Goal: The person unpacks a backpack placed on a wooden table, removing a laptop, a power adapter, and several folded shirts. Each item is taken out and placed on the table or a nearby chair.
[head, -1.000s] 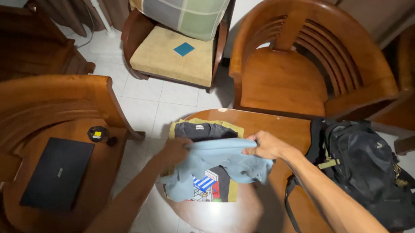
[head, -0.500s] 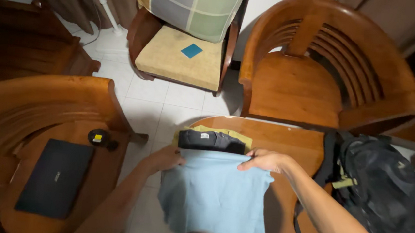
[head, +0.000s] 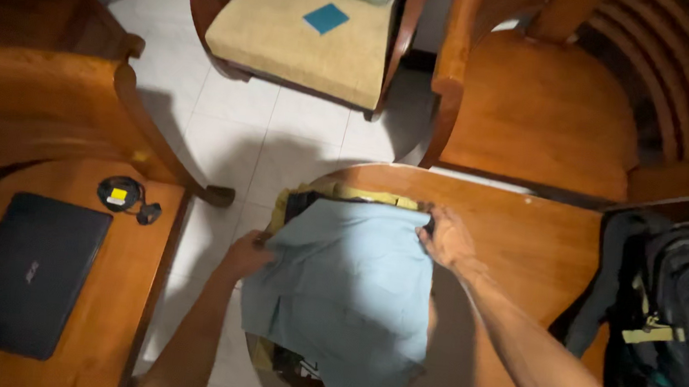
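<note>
- Where the head view looks down, two hands work on one light blue garment (head: 348,300) spread over a pile of clothes on the round wooden table (head: 537,241).
- Left hand (head: 245,255) grips the garment's left edge, fingers curled shut on the cloth; their tips are hidden under it.
- Right hand (head: 445,236) pinches the far right corner, fingers closed on the fabric.
- Only slivers of the pile show: one yellow-green piece (head: 361,195) at the far edge and a dark one beneath; the rest is covered.
- One black backpack (head: 670,326) lies at the right, cut off by the frame.
- One dark laptop (head: 23,271) rests on the left chair's seat, with a small round black item (head: 119,194) just beyond it.
- Three wooden chairs show, all cropped; the cushioned one (head: 299,38) carries one blue square (head: 326,18).
</note>
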